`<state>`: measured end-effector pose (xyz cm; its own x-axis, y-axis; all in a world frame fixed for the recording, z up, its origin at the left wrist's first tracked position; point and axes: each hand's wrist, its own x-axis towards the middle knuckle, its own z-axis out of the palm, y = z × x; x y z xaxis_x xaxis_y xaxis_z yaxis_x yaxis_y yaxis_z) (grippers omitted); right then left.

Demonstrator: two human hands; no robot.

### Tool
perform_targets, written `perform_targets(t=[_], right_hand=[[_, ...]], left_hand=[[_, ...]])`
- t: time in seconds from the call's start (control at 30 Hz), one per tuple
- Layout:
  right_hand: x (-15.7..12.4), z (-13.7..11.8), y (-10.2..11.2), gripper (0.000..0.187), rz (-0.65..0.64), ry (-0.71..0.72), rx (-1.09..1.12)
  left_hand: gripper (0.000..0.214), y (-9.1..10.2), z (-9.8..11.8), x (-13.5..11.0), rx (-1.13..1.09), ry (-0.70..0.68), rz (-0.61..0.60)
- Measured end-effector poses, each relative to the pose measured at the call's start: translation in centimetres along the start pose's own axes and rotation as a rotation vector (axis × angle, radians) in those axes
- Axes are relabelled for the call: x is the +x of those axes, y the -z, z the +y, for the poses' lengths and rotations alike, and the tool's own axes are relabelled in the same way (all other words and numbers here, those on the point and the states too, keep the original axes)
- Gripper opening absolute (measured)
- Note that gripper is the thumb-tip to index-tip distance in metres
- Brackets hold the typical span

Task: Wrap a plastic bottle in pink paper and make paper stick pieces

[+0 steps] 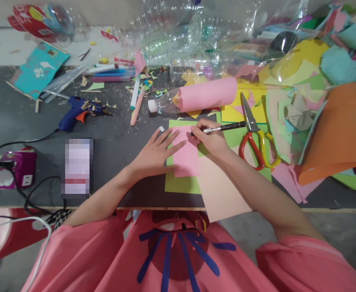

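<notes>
A small pink sheet of paper [186, 162] lies on a lime green sheet [182, 185] in front of me. My left hand [158, 152] rests flat on the pink paper's left side, fingers spread. With my right hand [210, 136] I grip a black and silver pen [226, 127], its tip at the pink paper's upper right part. Under my right forearm is a pale peach sheet [218, 186], jutting past the table's front edge. Scissors [252, 129] with red and yellow handles lie to the right of that hand. Beyond both hands is a pink-wrapped plastic bottle [208, 96] on its side.
At left are a blue glue gun [74, 112], a phone [77, 167], a purple box [21, 168] and cables. Markers [112, 75] and clear bottles [190, 36] lie at the back. Paper scraps and an orange sheet [342, 134] crowd the right.
</notes>
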<state>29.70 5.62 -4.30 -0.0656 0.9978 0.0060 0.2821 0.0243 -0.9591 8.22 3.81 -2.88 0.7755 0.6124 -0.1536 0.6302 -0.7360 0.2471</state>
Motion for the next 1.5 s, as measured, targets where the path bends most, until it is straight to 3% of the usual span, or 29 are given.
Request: perform_targets(t=[0.73,1.5], right_hand=[[-0.09,-0.46,-0.04,0.028,-0.041,0.038,-0.054],[-0.1,-0.93,-0.11,0.036,0.096,-0.017,-0.11]], left_hand=[[0.075,0.05,0.04,0.15,0.023,-0.005,-0.006],[0.074,0.13,-0.03,0.08,0.003,-0.003,-0.009]])
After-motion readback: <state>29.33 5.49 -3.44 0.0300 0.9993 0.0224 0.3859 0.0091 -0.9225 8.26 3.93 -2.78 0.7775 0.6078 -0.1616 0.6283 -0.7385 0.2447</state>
